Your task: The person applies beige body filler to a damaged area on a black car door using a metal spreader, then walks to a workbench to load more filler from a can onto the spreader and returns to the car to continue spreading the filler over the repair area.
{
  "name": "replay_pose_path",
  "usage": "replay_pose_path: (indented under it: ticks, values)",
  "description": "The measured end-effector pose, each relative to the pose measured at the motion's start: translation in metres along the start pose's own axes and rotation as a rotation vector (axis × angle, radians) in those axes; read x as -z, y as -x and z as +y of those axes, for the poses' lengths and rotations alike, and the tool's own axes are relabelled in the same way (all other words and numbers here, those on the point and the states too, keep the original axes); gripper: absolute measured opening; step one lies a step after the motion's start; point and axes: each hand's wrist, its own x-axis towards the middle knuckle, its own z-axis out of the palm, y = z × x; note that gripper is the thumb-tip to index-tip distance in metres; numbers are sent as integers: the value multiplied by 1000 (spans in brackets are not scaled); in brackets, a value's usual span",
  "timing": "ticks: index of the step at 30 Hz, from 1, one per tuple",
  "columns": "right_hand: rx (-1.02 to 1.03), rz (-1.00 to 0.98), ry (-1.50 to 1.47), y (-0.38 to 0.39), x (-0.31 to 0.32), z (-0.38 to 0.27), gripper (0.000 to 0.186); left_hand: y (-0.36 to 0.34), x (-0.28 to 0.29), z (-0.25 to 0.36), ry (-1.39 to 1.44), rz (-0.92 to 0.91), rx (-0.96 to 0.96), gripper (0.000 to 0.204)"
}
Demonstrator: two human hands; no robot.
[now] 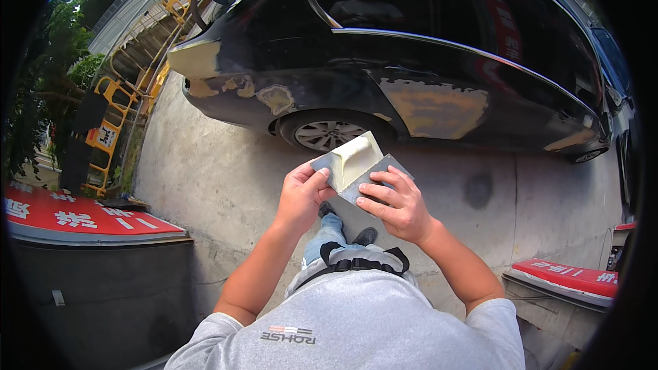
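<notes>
My left hand (301, 195) is closed on the edge of a flat plate (334, 168) that carries a smooth mass of pale yellow body filler (359, 157). In my right hand (399, 203) is a flat grey spreader (351, 193), with my fingers laid across its face. The spreader's edge meets the filler side of the plate. Both are held in front of my waist. Beyond them stands a black car (295, 48), side on, with a large dull tan filler patch (435, 106) on its rear door and smaller patches towards its rear end.
The car's rear wheel (325, 131) lies just past my hands. Red sign boards lie at the left (82, 216) and right (569, 277). Yellow barriers (106, 137) and trees line the far left. Pale concrete ground (219, 171) lies around my feet.
</notes>
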Motion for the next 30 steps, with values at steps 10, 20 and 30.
replay_pose_path:
  ticks: [10, 20, 30]
  values:
    - [-878, 434, -968, -6, 10, 54, 18, 0, 4, -1, -457, -75, -232, 31]
    - [-908, 564, -1073, 6, -44, 14, 19, -5, -16, -18, -606, -233, -287, 37]
    - [-803, 683, -1425, -23, 15, 46, 28, -4, -16, -16, -1238, -344, -477, 22]
